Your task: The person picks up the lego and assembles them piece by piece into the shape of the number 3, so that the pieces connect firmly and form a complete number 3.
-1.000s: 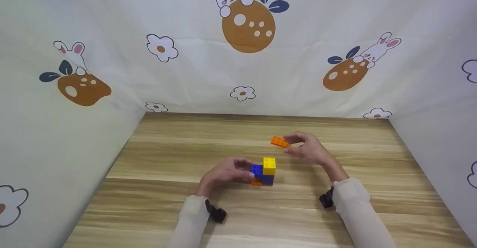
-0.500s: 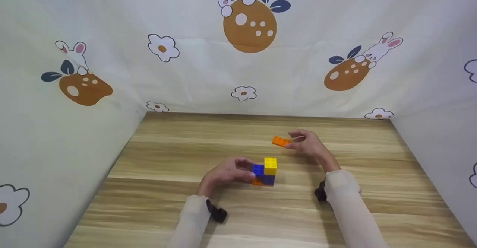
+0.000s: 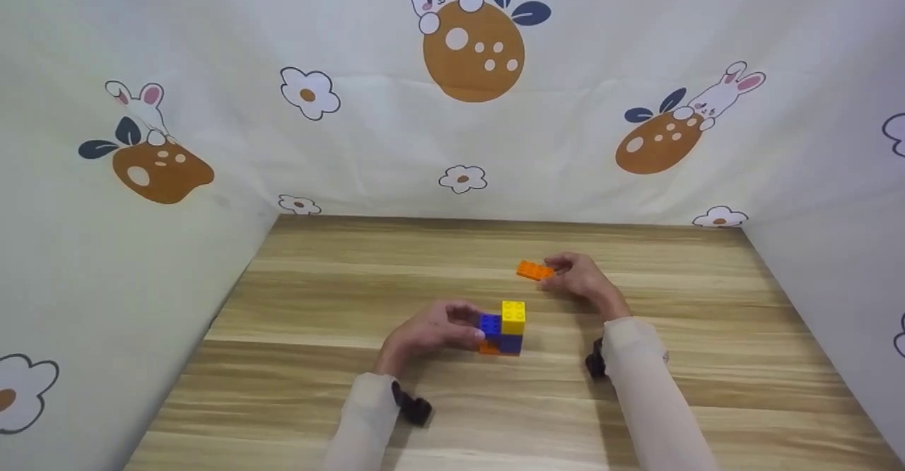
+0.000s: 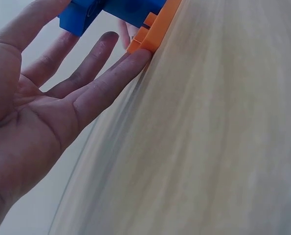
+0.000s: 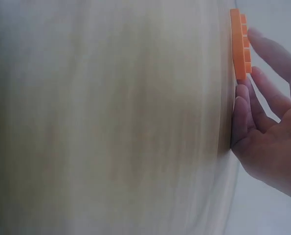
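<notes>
Orange brick [image 3: 534, 271] — right fingers [image 5: 275, 53] curve round its end, forearm [image 3: 654, 393] slanting inward.

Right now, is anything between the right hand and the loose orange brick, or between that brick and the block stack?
Nothing visible. The right hand is at the loose orange brick; only wood-grain tabletop shows between brick and block stack. The left hand is at the stack's left.

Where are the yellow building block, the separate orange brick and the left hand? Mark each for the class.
Yellow building block [image 3: 513, 315], head view: studded top.
Separate orange brick [image 5: 238, 45], right wrist view: smooth side.
Left hand [image 3: 433, 325], head view: back of the hand.
</notes>
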The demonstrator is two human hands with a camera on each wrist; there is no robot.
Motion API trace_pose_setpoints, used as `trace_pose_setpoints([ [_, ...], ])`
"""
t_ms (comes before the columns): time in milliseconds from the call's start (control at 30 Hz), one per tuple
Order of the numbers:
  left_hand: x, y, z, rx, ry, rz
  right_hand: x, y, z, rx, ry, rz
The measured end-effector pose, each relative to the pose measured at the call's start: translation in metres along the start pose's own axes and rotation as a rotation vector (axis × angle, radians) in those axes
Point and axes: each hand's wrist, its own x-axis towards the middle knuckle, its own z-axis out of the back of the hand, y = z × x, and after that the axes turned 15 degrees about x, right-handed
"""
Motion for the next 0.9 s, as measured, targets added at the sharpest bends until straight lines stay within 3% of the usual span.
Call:
trace_pose_setpoints([
  [267,-0.001,-0.001,0.0,-0.009,-0.006,0.015,0.004,0.003,-0.007,-0.031,-0.034,0.003],
  [533,0.001,-0.001,-0.001,0.02,-0.005,-0.035,0.003,0.004,-0.006,-0.072,-0.073,0.01],
  [900,-0.001,-0.001,0.0,0.059,-0.01,0.002,-0.007,0.017,0.003,-0.055,-0.036,0.021],
])
